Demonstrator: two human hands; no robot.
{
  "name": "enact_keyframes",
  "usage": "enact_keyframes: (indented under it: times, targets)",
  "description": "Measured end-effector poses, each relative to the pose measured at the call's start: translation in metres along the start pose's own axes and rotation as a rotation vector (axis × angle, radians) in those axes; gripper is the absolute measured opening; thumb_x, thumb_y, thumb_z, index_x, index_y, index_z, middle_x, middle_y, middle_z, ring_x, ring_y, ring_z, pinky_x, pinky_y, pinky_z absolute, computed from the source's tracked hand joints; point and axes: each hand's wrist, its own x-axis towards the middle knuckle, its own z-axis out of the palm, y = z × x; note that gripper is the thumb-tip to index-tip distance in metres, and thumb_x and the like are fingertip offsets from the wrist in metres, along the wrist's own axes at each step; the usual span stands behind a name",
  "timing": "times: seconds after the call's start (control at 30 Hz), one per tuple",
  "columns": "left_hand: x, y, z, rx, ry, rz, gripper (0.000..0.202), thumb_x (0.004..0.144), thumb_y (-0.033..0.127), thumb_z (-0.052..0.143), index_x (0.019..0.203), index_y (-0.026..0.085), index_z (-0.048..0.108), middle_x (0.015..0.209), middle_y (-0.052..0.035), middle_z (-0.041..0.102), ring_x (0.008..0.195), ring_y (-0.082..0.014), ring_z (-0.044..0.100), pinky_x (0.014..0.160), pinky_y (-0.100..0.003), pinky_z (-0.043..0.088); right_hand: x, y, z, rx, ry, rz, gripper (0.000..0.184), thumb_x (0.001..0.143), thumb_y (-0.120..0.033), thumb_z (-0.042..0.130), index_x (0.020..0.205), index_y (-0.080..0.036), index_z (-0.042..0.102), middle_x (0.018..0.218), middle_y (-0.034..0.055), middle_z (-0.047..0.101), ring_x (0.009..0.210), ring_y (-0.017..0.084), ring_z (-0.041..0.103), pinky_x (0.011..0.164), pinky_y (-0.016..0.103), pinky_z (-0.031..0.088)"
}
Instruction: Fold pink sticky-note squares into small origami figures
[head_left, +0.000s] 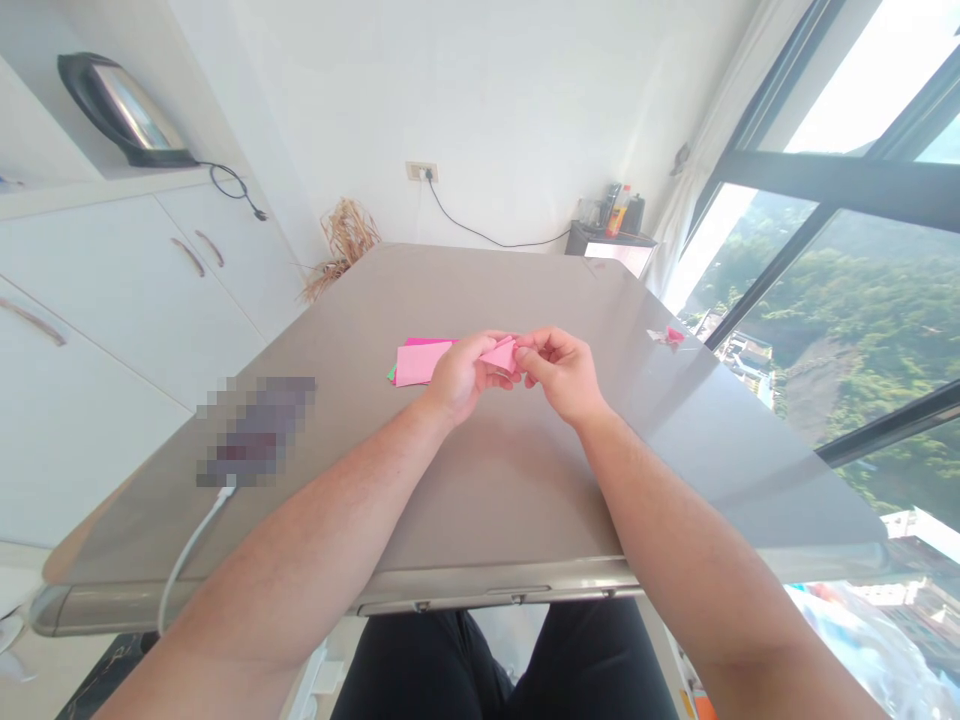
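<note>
A small folded piece of pink paper [499,354] is held above the middle of the table between both hands. My left hand [463,378] grips its left side, thumb on top and fingers curled beneath. With thumb and fingertips pinched, my right hand [561,370] holds the right end of the same paper. Just left of my left hand lies a stack of paper strips [418,364], light pink on top, with darker pink and a bit of green showing at its edges. My left hand hides the stack's right end.
The grey table [480,500] spreads around my arms. On its left lies a blurred-out device with a white cable [196,540]. A small pink and whitish item [671,336] rests near the right edge, by the window. An electric kettle [135,110] stands on the left cabinet.
</note>
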Motion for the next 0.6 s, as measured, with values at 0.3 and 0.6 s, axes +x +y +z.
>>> enact_keyframes:
  times: [0.3, 0.6]
  targets:
    - [-0.0009, -0.0008, 0.0003, 0.051, -0.002, 0.040, 0.028, 0.084, 0.036, 0.057, 0.093, 0.015, 0.072, 0.072, -0.0044, 0.065, 0.063, -0.0155, 0.059, 0.057, -0.028, 0.047, -0.0050, -0.0075, 0.0041, -0.086, -0.038, 0.041, 0.017, 0.081, -0.036, 0.068, 0.076, -0.020, 0.063, 0.063, -0.0007, 0.066, 0.056, 0.012, 0.057, 0.053, 0.026, 0.045]
    - [-0.0032, 0.0014, 0.0020, 0.029, -0.049, 0.035, 0.027, 0.082, 0.034, 0.059, 0.094, 0.014, 0.072, 0.067, -0.0037, 0.065, 0.058, -0.0155, 0.060, 0.054, -0.027, 0.045, -0.0054, -0.0068, 0.0042, -0.044, -0.101, 0.047, 0.018, 0.085, -0.036, 0.066, 0.077, -0.021, 0.061, 0.063, -0.0005, 0.067, 0.057, 0.012, 0.060, 0.052, 0.026, 0.045]
